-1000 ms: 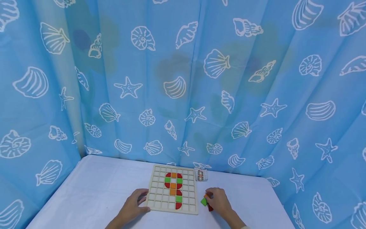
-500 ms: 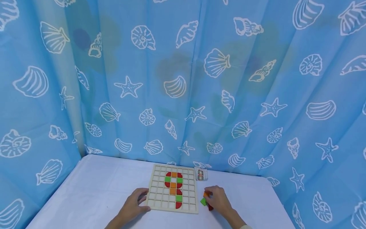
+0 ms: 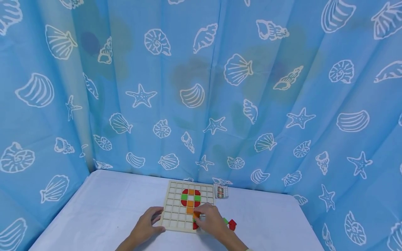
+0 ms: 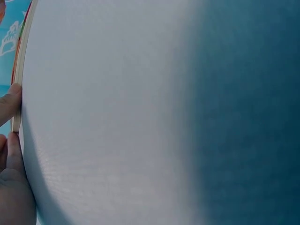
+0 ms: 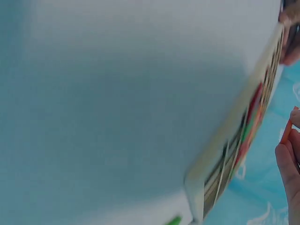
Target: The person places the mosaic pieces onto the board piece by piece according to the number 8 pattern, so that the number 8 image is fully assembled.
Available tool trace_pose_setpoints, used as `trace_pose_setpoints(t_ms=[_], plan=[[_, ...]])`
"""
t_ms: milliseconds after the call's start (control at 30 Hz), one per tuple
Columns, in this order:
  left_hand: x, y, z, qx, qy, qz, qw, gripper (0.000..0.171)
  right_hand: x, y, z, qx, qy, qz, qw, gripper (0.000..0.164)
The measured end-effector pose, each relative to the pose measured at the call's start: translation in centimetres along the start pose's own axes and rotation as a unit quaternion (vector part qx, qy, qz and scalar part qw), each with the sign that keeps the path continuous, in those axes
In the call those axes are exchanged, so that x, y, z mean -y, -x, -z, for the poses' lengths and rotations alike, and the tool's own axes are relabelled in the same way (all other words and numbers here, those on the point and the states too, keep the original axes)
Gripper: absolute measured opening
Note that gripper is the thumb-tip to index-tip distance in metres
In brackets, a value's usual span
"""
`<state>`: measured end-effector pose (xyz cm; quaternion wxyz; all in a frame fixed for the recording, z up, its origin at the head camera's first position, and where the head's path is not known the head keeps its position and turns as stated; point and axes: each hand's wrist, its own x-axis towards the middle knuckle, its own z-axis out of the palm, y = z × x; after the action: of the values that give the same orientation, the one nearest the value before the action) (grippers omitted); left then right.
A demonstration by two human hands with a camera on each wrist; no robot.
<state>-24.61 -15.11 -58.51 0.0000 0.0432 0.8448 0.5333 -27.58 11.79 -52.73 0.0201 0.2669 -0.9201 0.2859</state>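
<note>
A pale wooden grid board (image 3: 176,223) lies on the white table, with red, green and orange tiles set in its squares. My left hand (image 3: 146,221) grips the board's near left side, with thumb and fingers at its edge, also seen in the left wrist view. My right hand (image 3: 213,219) is over the board's near right part and pinches an orange square tile (image 3: 196,214) between thumb and fingertips. The right wrist view shows that orange tile (image 5: 286,132) edge-on, held above the board. Some of the lower red and green tiles are hidden behind the right hand.
Right of the board, loose red tiles (image 3: 232,225) and a green tile (image 3: 225,220) lie on the table, partly behind the right forearm. A small clear card with a printed pattern (image 3: 221,191) lies by the board's far right corner. A blue shell-print curtain (image 3: 201,104) surrounds the table.
My right hand has picked up the orange tile from the loose pile and carried it left over the board. My left hand has stayed at the board's edge.
</note>
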Motion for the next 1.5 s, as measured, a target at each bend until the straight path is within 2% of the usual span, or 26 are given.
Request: trace_pose_setpoints(t_ms=[133,300,533,767,967,1100,1233,1333,1500], plan=[[-0.1,0.0,-0.2,-0.002,-0.008,-0.003,1.0000,0.077,0.4,0.0,-1.3,0.014,0.010,0.023,1.000,0.029],[0.0,-0.1,-0.2,-0.001,-0.018,-0.005,0.9998,0.078,0.5,0.2,-2.0,0.030,0.015,0.028,0.999,0.027],[-0.1,-0.2,-0.1,0.000,-0.015,-0.010,0.9998,0.077,0.2,0.1,-2.3,0.039,0.002,0.027,0.999,0.027],[-0.2,-0.4,-0.2,0.000,-0.019,-0.002,0.9998,0.077,0.1,-0.1,-2.2,0.048,0.021,0.026,0.998,0.024],[-0.1,-0.4,-0.2,0.000,-0.010,-0.004,0.9999,0.077,0.3,-0.6,-2.5,0.052,0.014,0.042,0.998,0.017],[-0.1,-0.3,-0.2,0.002,-0.006,-0.004,1.0000,0.078,0.4,-0.7,-2.5,0.070,0.021,0.060,0.996,0.013],[-0.2,-0.3,-0.1,-0.003,-0.013,-0.003,0.9999,0.078,0.6,-0.5,-1.8,0.088,0.015,0.062,0.994,0.017],[-0.3,-0.1,-0.1,-0.006,-0.014,0.003,0.9999,0.077,0.2,-0.2,-0.7,0.083,0.012,0.037,0.996,0.023],[-0.3,0.1,-0.2,-0.009,-0.019,0.006,0.9998,0.076,-2.6,0.5,1.6,0.061,0.049,-0.010,0.997,0.027]])
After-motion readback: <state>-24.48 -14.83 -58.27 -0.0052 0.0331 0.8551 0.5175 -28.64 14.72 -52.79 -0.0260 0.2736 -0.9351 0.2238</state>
